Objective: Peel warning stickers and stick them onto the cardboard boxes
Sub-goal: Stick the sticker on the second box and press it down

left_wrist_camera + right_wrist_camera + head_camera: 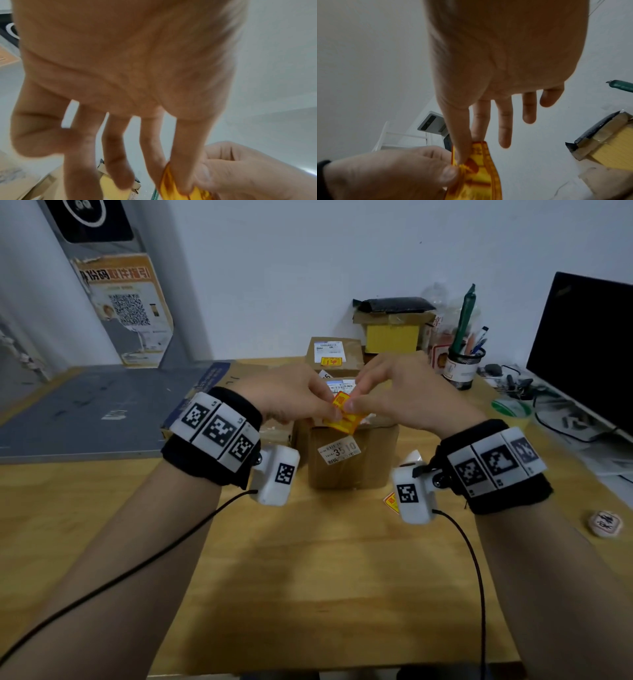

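Both hands meet above a brown cardboard box [352,460] and pinch a yellow-and-red warning sticker sheet [342,410]. My left hand [291,395] holds its left edge between thumb and forefinger. My right hand [394,392] pinches the same sheet [476,171] with thumb and forefinger, its other fingers straight. In the left wrist view the sheet [173,189] shows under the forefinger. A second box [334,354] behind carries a yellow sticker [331,361]. Another sticker [390,503] lies on the table by my right wrist camera.
A wooden table [308,559] holds a flat box [219,378] at left, a stacked box with yellow side [392,335], a pen cup [462,364], a tape roll [510,409], a monitor [582,344] and a round piece [604,523] at right.
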### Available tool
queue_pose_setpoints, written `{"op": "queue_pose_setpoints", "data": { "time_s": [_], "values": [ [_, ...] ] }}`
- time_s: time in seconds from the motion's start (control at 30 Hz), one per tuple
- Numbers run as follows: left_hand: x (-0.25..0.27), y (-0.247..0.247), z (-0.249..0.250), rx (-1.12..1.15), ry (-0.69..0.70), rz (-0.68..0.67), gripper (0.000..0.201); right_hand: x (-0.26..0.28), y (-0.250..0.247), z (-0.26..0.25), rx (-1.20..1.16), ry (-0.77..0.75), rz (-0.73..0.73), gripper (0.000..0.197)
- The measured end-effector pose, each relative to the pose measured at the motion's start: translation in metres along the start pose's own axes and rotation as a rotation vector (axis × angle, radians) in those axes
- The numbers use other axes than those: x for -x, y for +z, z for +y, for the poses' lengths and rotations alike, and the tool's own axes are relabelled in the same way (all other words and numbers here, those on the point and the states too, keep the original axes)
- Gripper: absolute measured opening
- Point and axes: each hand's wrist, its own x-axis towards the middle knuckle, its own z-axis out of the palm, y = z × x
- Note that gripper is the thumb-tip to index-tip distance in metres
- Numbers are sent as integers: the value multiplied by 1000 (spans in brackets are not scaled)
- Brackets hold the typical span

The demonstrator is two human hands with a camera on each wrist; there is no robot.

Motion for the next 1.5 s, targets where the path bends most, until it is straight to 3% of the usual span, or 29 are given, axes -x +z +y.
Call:
{"op": "queue_pose_setpoints", "data": {
  "time_s": [0.1, 0.2, 0.4, 0.7, 0.87, 1.23, 1.3, 1.4, 1.5],
  "values": [
    [-3, 2, -8, 265, -20, 202, 6, -3, 1, 6, -129, 53, 155, 19],
    [-4, 9, -12, 395, 28, 317, 9, -1, 4, 10, -338, 124, 311, 14],
    [-6, 25, -9, 516, 33, 356, 12, 7, 14, 7, -571, 188, 260, 6],
    [-16, 34, -15, 463, -16, 347, 20, 3, 28, 21, -229, 231, 354, 9],
    [-25, 38, -14, 471, -19, 321, 25, 1, 28, 28, -258, 260, 330, 25],
    [-35, 45, -21, 408, -80, 310, 21, 1, 32, 30, -198, 357, 239, 12],
    [-37, 47, -22, 389, -84, 320, 21, 0, 33, 31, -153, 374, 239, 2],
    [-41, 51, -21, 312, -75, 346, 25, -2, 33, 34, -101, 396, 237, 17],
    [-43, 55, -24, 297, -82, 350, 30, -5, 35, 38, -103, 415, 226, 10]
  ]
}}
